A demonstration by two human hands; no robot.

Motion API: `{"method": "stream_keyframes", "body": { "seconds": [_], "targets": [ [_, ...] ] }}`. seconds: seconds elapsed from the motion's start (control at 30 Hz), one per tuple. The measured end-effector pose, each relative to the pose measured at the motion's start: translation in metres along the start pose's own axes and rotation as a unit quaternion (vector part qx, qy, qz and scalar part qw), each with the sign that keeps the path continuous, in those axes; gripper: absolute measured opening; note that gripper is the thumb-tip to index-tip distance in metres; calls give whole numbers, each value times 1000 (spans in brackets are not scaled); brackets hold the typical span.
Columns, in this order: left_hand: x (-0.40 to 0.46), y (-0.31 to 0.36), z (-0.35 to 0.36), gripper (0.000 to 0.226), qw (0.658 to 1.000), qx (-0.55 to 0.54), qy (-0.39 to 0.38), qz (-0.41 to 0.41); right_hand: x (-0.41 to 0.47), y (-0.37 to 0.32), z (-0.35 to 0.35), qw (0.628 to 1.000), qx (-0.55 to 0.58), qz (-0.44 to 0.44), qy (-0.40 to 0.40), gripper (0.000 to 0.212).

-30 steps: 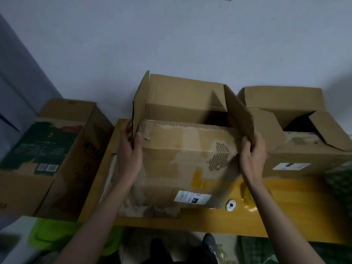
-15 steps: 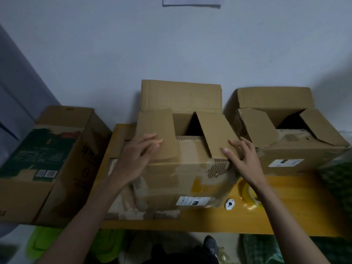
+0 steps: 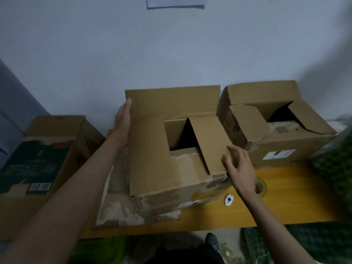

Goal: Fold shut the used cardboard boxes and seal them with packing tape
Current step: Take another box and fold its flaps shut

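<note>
A worn cardboard box [image 3: 163, 180] stands in the middle of the yellow table [image 3: 285, 202]. Its two side flaps lie folded inward, with a dark gap between them. The rear flap [image 3: 171, 101] stands upright against the wall. My left hand [image 3: 122, 122] reaches along the box's left side, fingers straight, touching the left edge of the rear flap. My right hand [image 3: 238, 166] presses the right side flap down with spread fingers. A roll of packing tape [image 3: 261, 187] lies on the table just behind my right wrist, partly hidden.
A second open cardboard box [image 3: 282, 145] stands to the right, touching the wall. A printed box [image 3: 38, 161] sits left of the table. A small white object [image 3: 228, 200] lies near the front of the table. Flattened cardboard [image 3: 122, 212] lies under the middle box.
Both side flaps went from upright to folded down. My left hand left the left flap and moved back to the rear flap's edge. My right hand stayed on the right flap.
</note>
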State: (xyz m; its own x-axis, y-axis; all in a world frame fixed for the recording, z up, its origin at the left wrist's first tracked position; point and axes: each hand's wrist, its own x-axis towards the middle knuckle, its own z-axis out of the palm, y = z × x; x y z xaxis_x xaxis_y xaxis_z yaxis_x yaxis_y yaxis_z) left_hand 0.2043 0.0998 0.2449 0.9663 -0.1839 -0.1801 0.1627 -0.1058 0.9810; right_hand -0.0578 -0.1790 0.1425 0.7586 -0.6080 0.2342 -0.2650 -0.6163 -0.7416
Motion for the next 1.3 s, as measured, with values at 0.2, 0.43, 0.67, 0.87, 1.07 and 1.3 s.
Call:
{"method": "stream_keyframes", "body": {
  "seconds": [0.2, 0.43, 0.67, 0.87, 1.07, 1.3],
  "targets": [
    [-23, -21, -19, 55, 994, 70, -16, 87, 22, -5, 15, 987, -60, 122, 87, 43],
    [-35, -68, -35, 36, 977, 183, -33, 102, 43, -29, 25, 955, 70, 282, 60, 74],
    [-69, -70, 7, 96, 967, 254, 12, 19, 50, -49, 16, 920, 281, 244, -118, 63],
    [-107, -74, 69, 86, 896, 429, -76, 86, -2, -39, 8, 984, 42, 170, 5, 59],
    [-106, -96, 104, 74, 835, 479, -92, 255, 13, -25, 3, 989, -78, 103, 69, 53],
    [-83, -98, 139, 89, 767, 559, -128, 288, 71, 2, -7, 989, -149, -6, 24, 42]
  ]
}}
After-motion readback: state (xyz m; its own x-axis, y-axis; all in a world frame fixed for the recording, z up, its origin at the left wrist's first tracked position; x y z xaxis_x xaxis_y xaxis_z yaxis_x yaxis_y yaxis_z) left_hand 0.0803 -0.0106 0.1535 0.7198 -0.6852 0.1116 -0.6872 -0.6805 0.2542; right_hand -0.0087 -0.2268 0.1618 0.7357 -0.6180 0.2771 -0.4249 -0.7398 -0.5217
